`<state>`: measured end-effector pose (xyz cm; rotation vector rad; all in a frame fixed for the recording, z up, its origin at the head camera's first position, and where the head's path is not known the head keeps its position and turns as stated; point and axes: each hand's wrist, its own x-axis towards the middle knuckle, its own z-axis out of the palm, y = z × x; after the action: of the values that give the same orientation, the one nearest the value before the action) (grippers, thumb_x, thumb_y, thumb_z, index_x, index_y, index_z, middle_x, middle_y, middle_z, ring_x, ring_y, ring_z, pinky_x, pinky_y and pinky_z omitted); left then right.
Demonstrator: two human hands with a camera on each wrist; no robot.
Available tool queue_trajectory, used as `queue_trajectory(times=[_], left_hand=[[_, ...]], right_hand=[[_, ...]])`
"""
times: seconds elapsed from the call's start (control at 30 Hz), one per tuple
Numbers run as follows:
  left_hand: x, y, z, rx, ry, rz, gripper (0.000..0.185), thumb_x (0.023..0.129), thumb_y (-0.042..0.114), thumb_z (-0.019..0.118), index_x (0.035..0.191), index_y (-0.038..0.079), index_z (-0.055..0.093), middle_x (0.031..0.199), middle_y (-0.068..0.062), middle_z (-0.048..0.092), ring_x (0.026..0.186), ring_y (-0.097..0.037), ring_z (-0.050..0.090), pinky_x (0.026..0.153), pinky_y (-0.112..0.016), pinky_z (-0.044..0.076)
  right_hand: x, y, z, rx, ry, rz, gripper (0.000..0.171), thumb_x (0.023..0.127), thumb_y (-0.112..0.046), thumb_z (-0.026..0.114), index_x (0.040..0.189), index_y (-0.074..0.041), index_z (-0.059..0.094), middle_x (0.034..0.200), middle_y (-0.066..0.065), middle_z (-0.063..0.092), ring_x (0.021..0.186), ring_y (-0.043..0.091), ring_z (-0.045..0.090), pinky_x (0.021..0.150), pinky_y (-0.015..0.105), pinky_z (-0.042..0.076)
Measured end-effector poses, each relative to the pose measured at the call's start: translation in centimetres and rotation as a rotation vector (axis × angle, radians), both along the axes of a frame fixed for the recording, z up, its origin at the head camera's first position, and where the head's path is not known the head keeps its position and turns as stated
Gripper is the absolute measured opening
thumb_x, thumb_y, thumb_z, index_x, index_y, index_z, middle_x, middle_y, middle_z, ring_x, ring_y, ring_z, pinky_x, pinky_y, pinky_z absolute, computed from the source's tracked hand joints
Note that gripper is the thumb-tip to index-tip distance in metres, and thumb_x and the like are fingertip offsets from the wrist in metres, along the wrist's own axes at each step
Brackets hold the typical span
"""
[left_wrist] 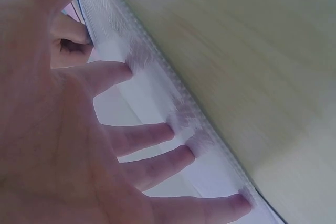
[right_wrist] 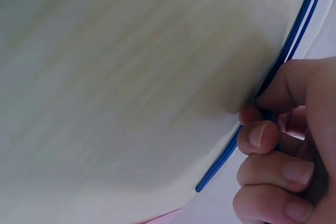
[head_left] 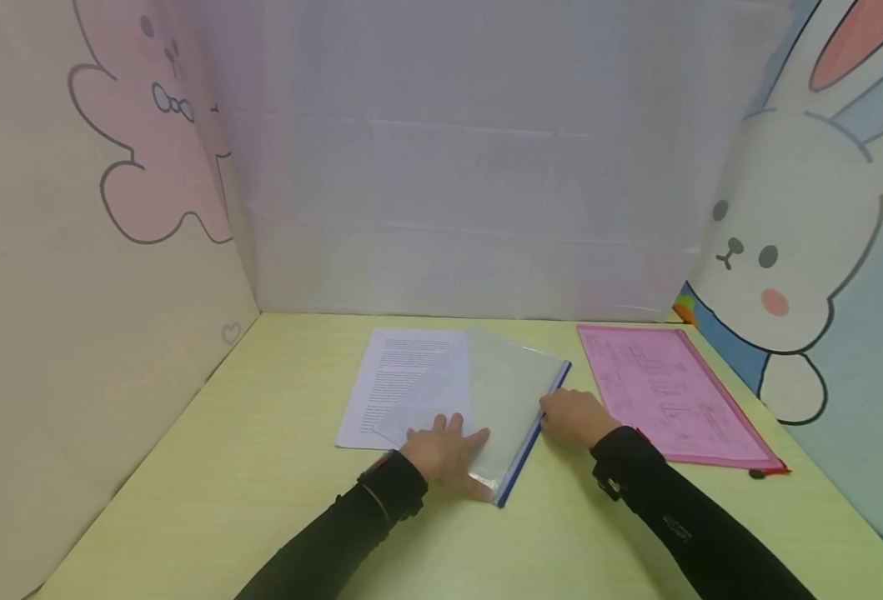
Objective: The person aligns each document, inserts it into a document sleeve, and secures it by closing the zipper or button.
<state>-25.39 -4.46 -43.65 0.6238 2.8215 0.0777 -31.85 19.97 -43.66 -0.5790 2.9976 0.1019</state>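
Observation:
A clear plastic zip pouch (head_left: pixel 512 379) with a blue zip edge (head_left: pixel 519 467) lies at a slant on the table, overlapping a printed sheet of paper (head_left: pixel 403 362). My left hand (head_left: pixel 447 457) rests on the pouch's near part with its fingers spread; the left wrist view shows the fingertips (left_wrist: pixel 184 153) touching the plastic near its border. At the pouch's right side my right hand (head_left: pixel 572 419) pinches the blue edge between thumb and curled fingers. Up close, two blue strips (right_wrist: pixel 304 22) stand slightly apart above that grip. Whatever the right fingers cover is hidden.
To the right lies a pink zip pouch (head_left: pixel 666 392) with a red edge and drawings showing through. A dark small piece (head_left: pixel 756 473) sits by its near corner. Walls with cartoon animals border the pale yellow table (head_left: pixel 246 467) left and right; a white sheet hangs behind.

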Motion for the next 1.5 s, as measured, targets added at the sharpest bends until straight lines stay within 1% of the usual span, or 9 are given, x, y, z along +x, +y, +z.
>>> queue_trajectory(times=[0.1,0.27,0.37,0.6,0.73,0.9,1.17,1.3,1.5], left_hand=[[0.0,0.0,0.1,-0.003,0.003,-0.004,0.097,0.074,0.076,0.073,0.156,0.038,0.04,0.147,-0.01,0.045,0.126,-0.028,0.043,0.1,-0.065,0.042],[-0.2,-0.3,0.2,0.004,0.005,-0.024,0.095,0.073,0.074,0.075,0.155,0.039,0.042,0.145,-0.011,0.046,0.125,-0.028,0.044,0.097,-0.064,0.044],[-0.4,-0.4,0.3,0.005,-0.014,-0.03,0.093,0.074,0.071,0.077,0.154,0.039,0.043,0.144,-0.01,0.047,0.126,-0.027,0.044,0.097,-0.065,0.044],[-0.8,-0.8,0.8,0.054,-0.068,0.005,0.077,0.082,0.067,0.071,0.15,0.038,0.049,0.155,-0.008,0.042,0.137,-0.029,0.041,0.096,-0.058,0.047],[-0.8,-1.1,1.1,0.084,-0.073,0.015,0.077,0.084,0.069,0.068,0.15,0.034,0.051,0.156,-0.007,0.043,0.139,-0.032,0.04,0.099,-0.06,0.043],[-0.7,-1.2,1.1,0.076,-0.081,0.023,0.078,0.085,0.069,0.067,0.151,0.031,0.05,0.158,-0.007,0.04,0.143,-0.035,0.037,0.102,-0.061,0.041],[-0.5,-1.0,0.9,0.035,-0.018,0.038,0.085,0.083,0.071,0.068,0.152,0.024,0.049,0.152,-0.009,0.047,0.132,-0.034,0.046,0.091,-0.055,0.049],[-0.5,-1.1,0.8,0.011,0.007,0.041,0.089,0.08,0.071,0.071,0.152,0.024,0.048,0.149,-0.009,0.048,0.129,-0.033,0.048,0.086,-0.054,0.051],[-0.6,-1.2,0.8,0.013,-0.003,0.034,0.091,0.08,0.07,0.072,0.153,0.024,0.046,0.152,-0.009,0.045,0.132,-0.035,0.045,0.088,-0.056,0.051]], right_hand=[[-0.1,0.1,0.0,-0.003,0.0,0.002,0.012,0.096,-0.014,0.06,0.09,-0.005,0.064,0.075,0.005,0.054,0.068,0.022,0.05,0.066,0.04,0.047],[0.2,0.1,0.2,-0.011,-0.047,-0.006,0.011,0.096,-0.014,0.061,0.092,-0.005,0.064,0.077,0.004,0.055,0.071,0.022,0.051,0.068,0.04,0.047],[0.5,0.2,0.3,-0.015,-0.064,-0.003,0.011,0.096,-0.014,0.061,0.092,-0.005,0.064,0.078,0.004,0.054,0.071,0.022,0.05,0.068,0.039,0.046],[2.2,-0.3,0.8,-0.017,-0.056,0.015,0.01,0.095,-0.013,0.063,0.087,-0.005,0.062,0.078,0.003,0.053,0.072,0.021,0.048,0.067,0.039,0.044],[3.2,-0.5,0.9,-0.029,-0.047,0.046,0.01,0.093,-0.01,0.063,0.085,-0.005,0.062,0.078,0.003,0.054,0.072,0.021,0.046,0.067,0.04,0.044],[4.4,-0.8,0.9,-0.053,-0.058,0.079,0.009,0.093,-0.007,0.063,0.085,-0.003,0.063,0.077,0.004,0.053,0.071,0.021,0.045,0.066,0.04,0.042],[6.3,-1.6,0.5,-0.066,0.016,0.177,0.017,0.089,-0.006,0.066,0.075,-0.006,0.057,0.07,0.003,0.052,0.064,0.017,0.044,0.059,0.039,0.044],[6.9,-2.1,0.4,-0.069,0.01,0.162,0.017,0.09,-0.008,0.067,0.075,-0.006,0.058,0.07,0.003,0.051,0.064,0.018,0.044,0.059,0.039,0.044],[7.1,-2.1,0.3,-0.061,0.015,0.158,0.017,0.09,-0.008,0.068,0.076,-0.007,0.057,0.071,0.003,0.052,0.064,0.018,0.045,0.059,0.04,0.044]])
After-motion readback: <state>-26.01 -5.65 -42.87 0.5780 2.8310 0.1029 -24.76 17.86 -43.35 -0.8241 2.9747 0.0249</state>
